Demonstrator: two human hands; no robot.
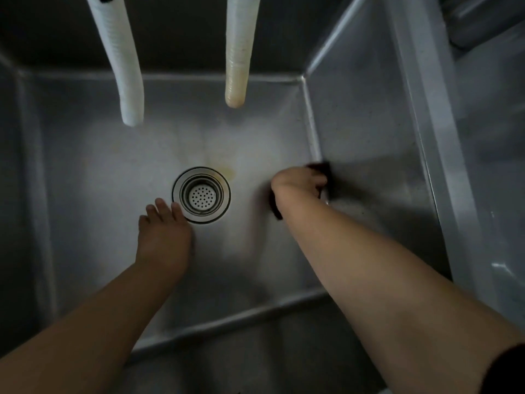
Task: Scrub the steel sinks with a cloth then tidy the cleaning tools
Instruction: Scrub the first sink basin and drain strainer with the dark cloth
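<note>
The dark scrubbing cloth (319, 169) sits under my right hand (301, 182), which grips it against the steel sink's (369, 132) right wall-floor seam; my left hand (163, 231) rests flat, fingers apart, beside the round drain strainer (201, 194).

Deep grey steel sink (85, 172) with bare floor at its left and near edges, two white ribbed hoses (125, 75) hanging over the far edge, round perforated steel drain strainer (201, 195) mid-floor
</note>
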